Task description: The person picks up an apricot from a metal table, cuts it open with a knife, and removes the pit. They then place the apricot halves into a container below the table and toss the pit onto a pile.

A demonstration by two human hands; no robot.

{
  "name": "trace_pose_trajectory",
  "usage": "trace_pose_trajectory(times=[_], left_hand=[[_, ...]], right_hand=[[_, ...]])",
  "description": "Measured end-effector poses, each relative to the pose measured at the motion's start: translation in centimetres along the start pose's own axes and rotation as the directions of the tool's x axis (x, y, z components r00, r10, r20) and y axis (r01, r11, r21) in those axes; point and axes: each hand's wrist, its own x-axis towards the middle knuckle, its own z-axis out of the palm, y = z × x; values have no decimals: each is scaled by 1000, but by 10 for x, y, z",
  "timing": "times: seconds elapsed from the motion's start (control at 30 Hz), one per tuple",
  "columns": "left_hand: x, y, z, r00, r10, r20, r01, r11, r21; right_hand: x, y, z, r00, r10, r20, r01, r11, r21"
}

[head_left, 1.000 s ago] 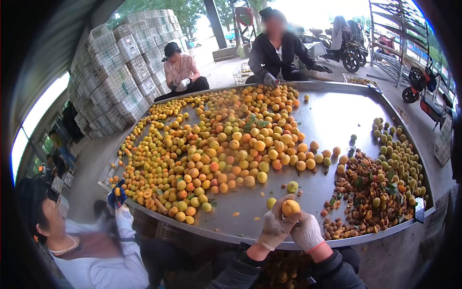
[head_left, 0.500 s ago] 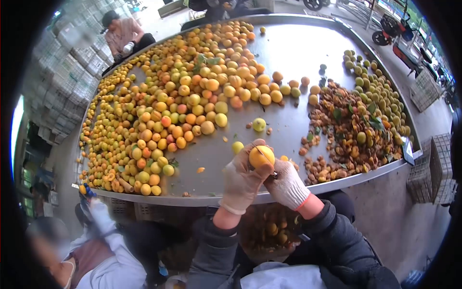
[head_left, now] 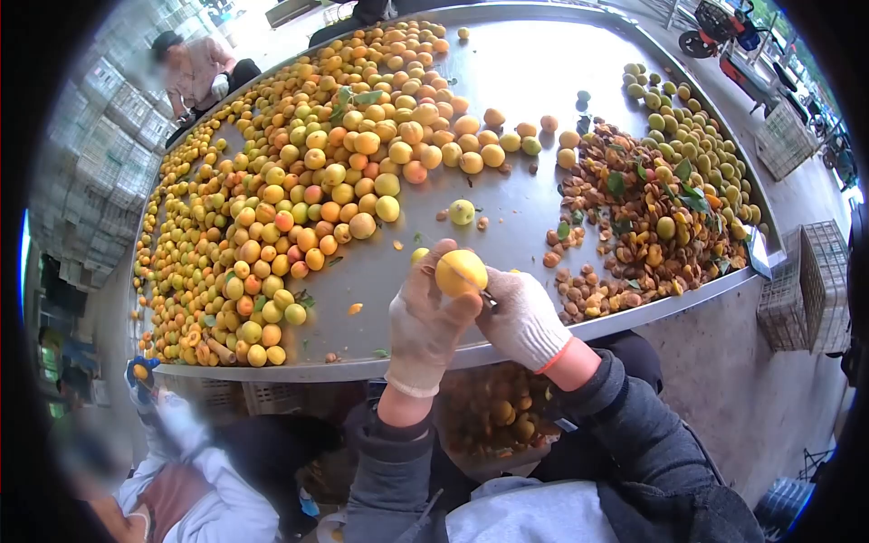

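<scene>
A yellow apricot (head_left: 461, 271) is held up over the table's near edge by my left hand (head_left: 424, 321), which wears a whitish glove and has its fingers closed round the fruit. My right hand (head_left: 528, 319), in a white knit glove with a red cuff edge, is closed close beside it. Between the right fingers, against the apricot's side, shows the tip of a small metal tool (head_left: 490, 298); the rest of it is hidden. A greenish apricot (head_left: 462, 212) lies on the metal table (head_left: 389, 262) beyond my hands, and another (head_left: 419, 255) sits just behind my left fingers.
A big heap of apricots (head_left: 299, 199) covers the table's left side. At right lie brownish pits and scraps (head_left: 634, 235) and green fruit (head_left: 697, 136). Below the edge, a container holds fruit pieces (head_left: 507, 421). Co-workers (head_left: 204, 507) (head_left: 195, 72) sit at left; crates (head_left: 806, 290) stand right.
The view has shifted, so the table sits further left and up. The apricot has turned a little in my left hand, and my right fingers stay beside it.
</scene>
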Motion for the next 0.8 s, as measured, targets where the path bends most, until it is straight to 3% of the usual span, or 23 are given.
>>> trace_pose_trajectory(times=[0.03, 0.1, 0.17, 0.23, 0.3, 0.37, 0.43, 0.47, 0.5, 0.53, 0.57, 0.63, 0.67, 0.7, 0.73, 0.77, 0.8], left_hand=[[-1, -1, -2, 989, -146, 31, 148, 984, -103], [-4, -2, 5, 991, -133, -13, 133, 991, -30], [-4, 4, 7, 991, -118, -61, 121, 992, 49], [-5, 13, 6, 997, 60, 45, -75, 824, 561], [-4, 21, 6, 994, 47, 97, -97, 781, 617], [-2, 25, 5, 988, 38, 148, -128, 737, 664], [-2, 25, 3, 978, -24, 209, -59, 922, 382], [-2, 22, 2, 979, -20, 205, -61, 921, 385], [-2, 17, 2, 985, -65, 160, 35, 982, 185], [-2, 14, 1, 985, -119, 127, 123, 992, -27], [1, 14, -4, 985, -118, 128, 122, 992, -21], [8, 15, -12, 986, -153, -68, 132, 962, -240], [7, 16, -11, 985, -153, -74, 131, 961, -243], [5, 18, -8, 994, -80, -78, 95, 972, 215], [4, 18, -4, 999, -18, -40, 39, 776, 629], [3, 15, -1, 999, -28, -31, 42, 776, 629], [1, 10, 2, 995, 37, 95, -96, 660, 745]], right_hand=[[-2, 0, 0, 1000, 5, 1, -5, 1000, -1], [-2, -7, -1, 999, 44, 0, -43, 989, -142], [0, -4, -2, 997, 55, 51, -50, 994, -94], [0, 1, -4, 993, 69, 94, -65, 997, -42], [3, 10, -7, 938, -1, 347, -117, 941, 319], [0, 20, -5, 918, 21, 397, -196, 892, 407], [-2, 11, -10, 932, -51, 359, -118, 893, 434], [-2, 8, -12, 930, -57, 362, -115, 893, 435], [-3, 5, -14, 936, -7, 351, -134, 916, 377], [-3, 3, -17, 941, 42, 334, -155, 935, 320], [-6, 4, -22, 942, 38, 332, -153, 933, 325], [-13, 5, -37, 986, -21, 163, -28, 956, 293], [-8, -18, -57, 861, 419, 289, -493, 827, 271], [-6, -20, -61, 881, 427, 202, -472, 779, 412], [-2, -21, -62, 877, 441, 189, -478, 768, 426], [2, -23, -61, 871, 461, 171, -486, 753, 444], [2, -18, -56, 897, 412, 159, -439, 792, 423]])
